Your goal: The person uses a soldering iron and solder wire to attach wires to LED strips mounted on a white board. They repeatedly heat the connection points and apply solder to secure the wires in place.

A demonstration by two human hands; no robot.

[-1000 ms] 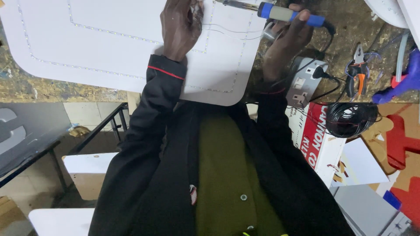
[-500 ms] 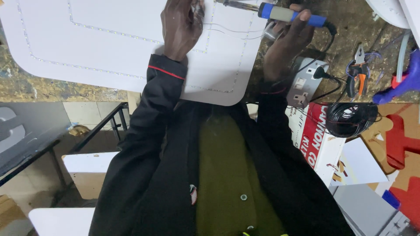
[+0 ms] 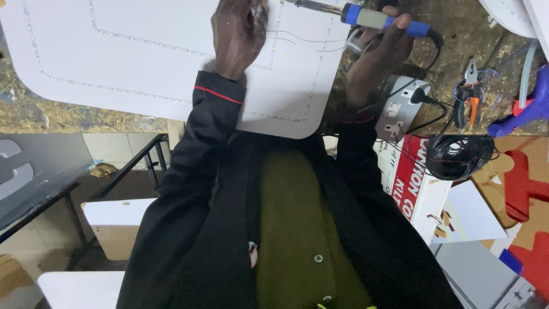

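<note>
Holding a blue soldering iron (image 3: 380, 20), the right hand (image 3: 380, 48) is closed around it. The left hand (image 3: 237, 34) pinches thin wires (image 3: 303, 41) on the white board (image 3: 143, 63). Little lights are already stuck on; wires look unjoined.

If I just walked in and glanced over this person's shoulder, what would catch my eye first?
Probably the big white panel at top left, traced with lines of tiny lights. The left hand presses on it, pinching thin wires, while the right hand holds a blue-handled soldering iron at the top. To the right lie a black wire coil and orange-handled pliers.
</note>
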